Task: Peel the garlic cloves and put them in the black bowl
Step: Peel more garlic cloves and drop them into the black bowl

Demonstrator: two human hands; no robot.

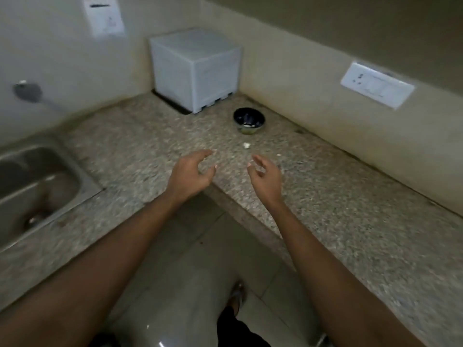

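Both hands hover over the counter (325,196) with nothing in them. The left hand (191,172) has its fingers loosely curled and spread, thumb apart from the rest, palm turned inward. The right hand (265,175) is likewise loose, fingers half bent and apart, palm facing the left hand; a pale speck near its fingertips may be a nail or a bit of skin, the blur leaves it unclear.

The bowl (249,120) stands on the counter beyond the hands, near the back wall, with a few pale pieces inside it. A small white clove (246,145) lies on the counter between the bowl and the hands, and a smaller white scrap (278,154) lies just right of it.

Both forearms reach forward from the bottom corners, converging toward the counter's inner corner. A sink (50,181) is at the left; a white box (196,68) stands in the far corner.
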